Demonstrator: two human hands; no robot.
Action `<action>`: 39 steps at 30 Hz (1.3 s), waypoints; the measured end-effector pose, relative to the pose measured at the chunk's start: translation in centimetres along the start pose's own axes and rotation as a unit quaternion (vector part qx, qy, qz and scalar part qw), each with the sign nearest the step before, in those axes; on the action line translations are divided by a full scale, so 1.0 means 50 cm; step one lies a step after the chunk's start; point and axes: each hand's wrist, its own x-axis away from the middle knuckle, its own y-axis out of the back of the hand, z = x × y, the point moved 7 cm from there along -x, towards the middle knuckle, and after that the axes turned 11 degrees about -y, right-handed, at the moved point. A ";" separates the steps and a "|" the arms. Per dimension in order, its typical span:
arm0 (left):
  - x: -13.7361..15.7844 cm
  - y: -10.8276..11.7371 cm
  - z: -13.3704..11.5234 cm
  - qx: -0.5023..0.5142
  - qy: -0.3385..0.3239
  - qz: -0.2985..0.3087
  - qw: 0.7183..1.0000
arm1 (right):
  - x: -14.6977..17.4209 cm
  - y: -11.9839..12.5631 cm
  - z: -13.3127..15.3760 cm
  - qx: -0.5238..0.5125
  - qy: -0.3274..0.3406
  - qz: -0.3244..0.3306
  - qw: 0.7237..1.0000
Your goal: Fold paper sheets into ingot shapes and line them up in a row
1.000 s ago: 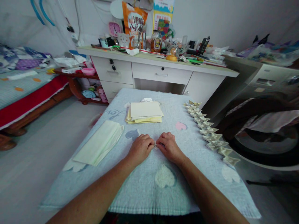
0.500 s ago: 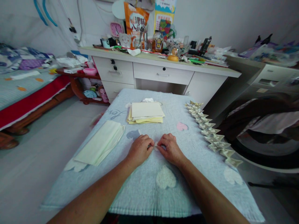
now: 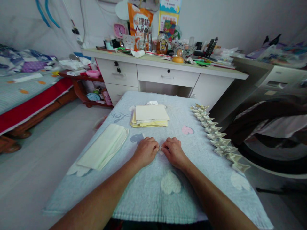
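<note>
On the near side of the paper stack (image 3: pixel 152 115), your left hand (image 3: pixel 146 150) and right hand (image 3: pixel 174 151) almost meet over the tablecloth (image 3: pixel 139 198), with a small pale paper piece (image 3: pixel 160 151) between them. Your left thumb and fingertips are closed on one end and your right ones pinch the other, probably because so small a thing needs steadying from both sides; its exact shape is mostly covered. Left of the stack and nearer you lie larger folded sheets (image 3: pixel 102 147), seemingly angled to suit your left arm's reach. Well right of it, a row of folded paper shapes (image 3: pixel 217 136) runs towards you, closely set, perhaps to save room.
</note>
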 end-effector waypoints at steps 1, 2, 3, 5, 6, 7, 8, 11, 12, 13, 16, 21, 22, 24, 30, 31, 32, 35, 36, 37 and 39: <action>-0.002 0.001 0.001 -0.002 0.002 0.001 1.000 | -0.001 -0.002 0.000 0.004 -0.004 0.002 1.000; -0.003 0.001 0.002 -0.004 0.005 0.002 1.000 | -0.002 -0.003 -0.001 0.006 -0.009 0.002 1.000; -0.004 0.001 0.004 -0.006 0.009 0.002 1.000 | -0.003 -0.004 -0.002 0.006 -0.012 0.002 1.000; -0.005 0.001 0.007 -0.008 0.014 0.002 1.000 | -0.003 -0.004 -0.005 -0.003 -0.018 -0.002 1.000; -0.005 0.000 0.009 -0.007 0.015 0.003 1.000 | -0.003 -0.003 -0.006 -0.012 -0.020 -0.006 1.000; -0.005 -0.001 0.010 -0.006 0.015 0.003 1.000 | -0.003 -0.002 -0.007 -0.022 -0.020 -0.010 1.000; -0.005 -0.001 0.011 -0.004 0.015 0.003 1.000 | -0.002 -0.001 -0.008 -0.032 -0.019 -0.013 0.999; -0.005 -0.001 0.011 -0.002 0.013 0.003 1.000 | -0.002 -0.001 -0.011 -0.045 -0.020 -0.017 0.999; -0.005 0.000 0.011 -0.001 0.013 0.003 1.000 | -0.002 -0.001 -0.011 -0.044 -0.022 -0.017 0.999; -0.005 0.000 0.011 0.000 0.013 0.002 1.000 | -0.003 -0.002 -0.011 -0.041 -0.024 -0.017 0.999; -0.004 0.002 0.011 0.006 0.017 -0.003 1.000 | -0.004 -0.003 -0.012 -0.030 -0.036 -0.018 0.999; 0.004 0.004 0.011 0.017 0.022 -0.009 1.000 | -0.005 -0.004 -0.014 -0.001 -0.066 -0.026 0.997; 0.007 0.004 0.011 0.019 0.021 -0.007 1.000 | -0.006 -0.005 -0.015 0.004 -0.070 -0.025 0.997; 0.012 0.005 0.013 0.018 0.020 -0.005 1.000 | -0.007 -0.006 -0.016 0.014 -0.078 -0.021 0.997; 0.017 0.011 0.023 0.021 0.041 -0.035 0.998 | -0.012 -0.006 -0.018 0.024 -0.093 -0.007 0.995; 0.016 0.011 0.023 0.022 0.042 -0.041 0.998 | -0.014 -0.004 -0.017 0.022 -0.094 -0.004 0.995; 0.014 0.011 0.021 0.022 0.044 -0.046 0.998 | -0.015 -0.003 -0.016 0.021 -0.095 0.000 0.995; 0.009 0.007 0.018 0.019 0.054 -0.047 0.997 | -0.022 0.000 -0.014 0.026 -0.101 0.017 0.994; 0.008 0.005 0.018 0.019 0.059 -0.045 0.997 | -0.023 0.000 -0.015 0.029 -0.104 0.022 0.994; 0.007 0.004 0.019 0.020 0.064 -0.042 0.997 | -0.024 0.000 -0.015 0.030 -0.106 0.025 0.994; 0.006 0.002 0.020 0.023 0.074 -0.038 0.996 | -0.025 0.000 -0.017 0.024 -0.105 0.022 0.994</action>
